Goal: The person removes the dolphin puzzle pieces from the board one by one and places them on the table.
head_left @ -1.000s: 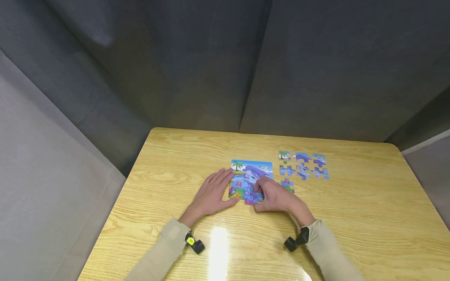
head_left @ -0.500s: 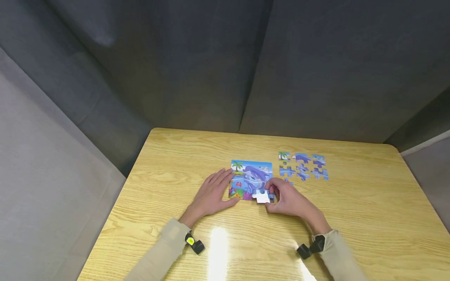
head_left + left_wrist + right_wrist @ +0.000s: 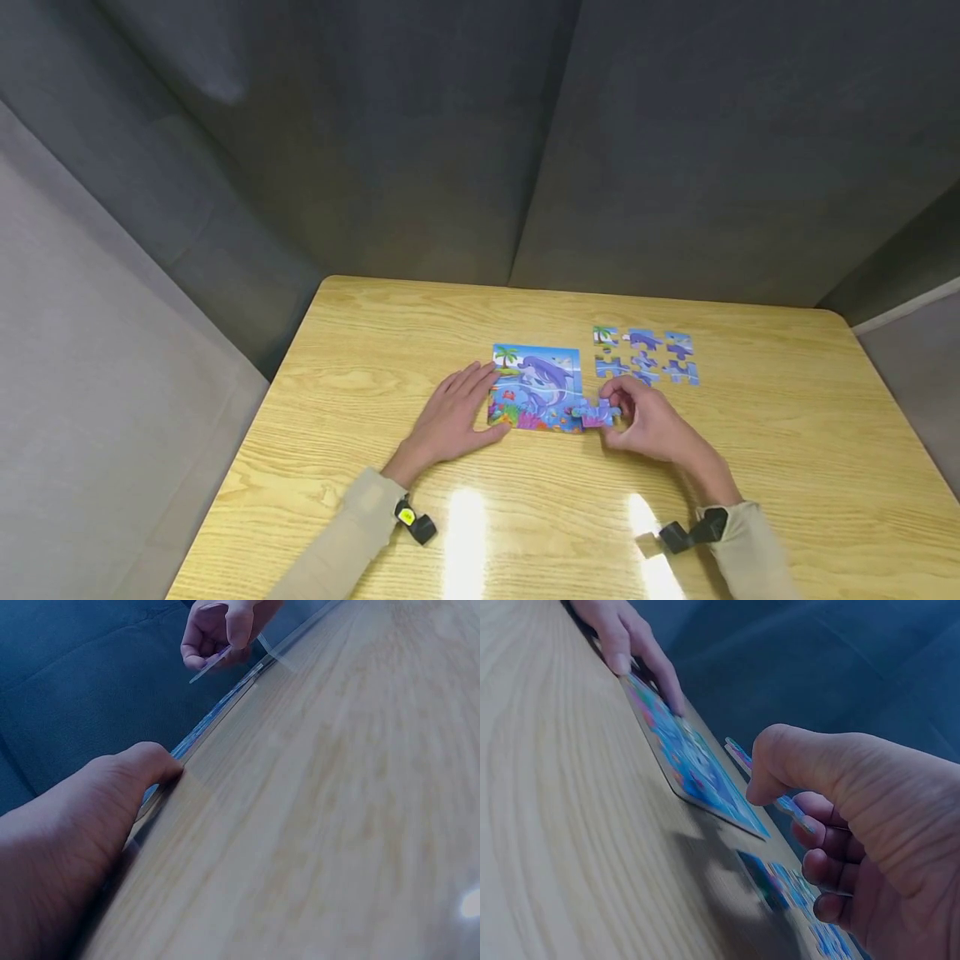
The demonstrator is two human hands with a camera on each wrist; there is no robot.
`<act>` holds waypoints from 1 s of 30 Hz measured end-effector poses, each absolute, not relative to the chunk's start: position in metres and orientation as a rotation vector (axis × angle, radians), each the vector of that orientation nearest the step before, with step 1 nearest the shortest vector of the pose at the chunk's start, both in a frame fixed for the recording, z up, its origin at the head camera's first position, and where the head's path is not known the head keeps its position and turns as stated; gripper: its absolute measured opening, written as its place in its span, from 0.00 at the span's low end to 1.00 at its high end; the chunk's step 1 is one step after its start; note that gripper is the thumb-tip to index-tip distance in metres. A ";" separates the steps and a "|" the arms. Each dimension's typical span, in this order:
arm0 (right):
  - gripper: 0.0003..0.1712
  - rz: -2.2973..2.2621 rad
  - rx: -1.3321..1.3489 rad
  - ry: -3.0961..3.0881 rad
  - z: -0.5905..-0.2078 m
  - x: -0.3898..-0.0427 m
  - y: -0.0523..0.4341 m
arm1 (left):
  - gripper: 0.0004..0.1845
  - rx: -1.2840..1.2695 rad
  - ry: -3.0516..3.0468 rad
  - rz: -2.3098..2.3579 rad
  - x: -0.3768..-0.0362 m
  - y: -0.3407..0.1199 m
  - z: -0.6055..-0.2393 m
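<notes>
My left hand (image 3: 453, 417) lies flat at the left edge of the dolphin puzzle board (image 3: 547, 379). Its fingers are straight, with fingertips on the board's side and the thumb at its near left corner. Right of the board, my right hand (image 3: 652, 421) pinches a blue and purple jigsaw piece (image 3: 595, 414) between thumb and fingers. In the right wrist view, this piece (image 3: 739, 756) is raised above the table, partly hidden by the thumb. Its left end overlaps the board's lower right corner in the head view.
Several loose jigsaw pieces (image 3: 643, 339) lie in rows beyond my right hand, which hides part of the nearest ones. The wooden table (image 3: 375, 333) ends at dark grey fabric panels (image 3: 420, 167) at the back and a lighter one on the left.
My right hand has lifted the jigsaw piece off the board's lower part and carried it to the right, turning it so that its white underside showed midway. The left hand has stayed still.
</notes>
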State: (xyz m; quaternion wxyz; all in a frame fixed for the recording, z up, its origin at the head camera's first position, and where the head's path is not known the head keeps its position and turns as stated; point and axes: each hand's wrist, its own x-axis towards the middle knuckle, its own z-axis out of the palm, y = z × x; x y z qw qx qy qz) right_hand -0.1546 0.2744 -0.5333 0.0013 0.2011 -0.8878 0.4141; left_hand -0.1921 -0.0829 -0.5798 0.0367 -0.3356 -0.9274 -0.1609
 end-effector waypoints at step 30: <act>0.28 1.148 0.232 -2.900 -0.551 -0.154 0.354 | 0.49 -1.039 -2.830 -0.480 -0.193 -0.083 -0.582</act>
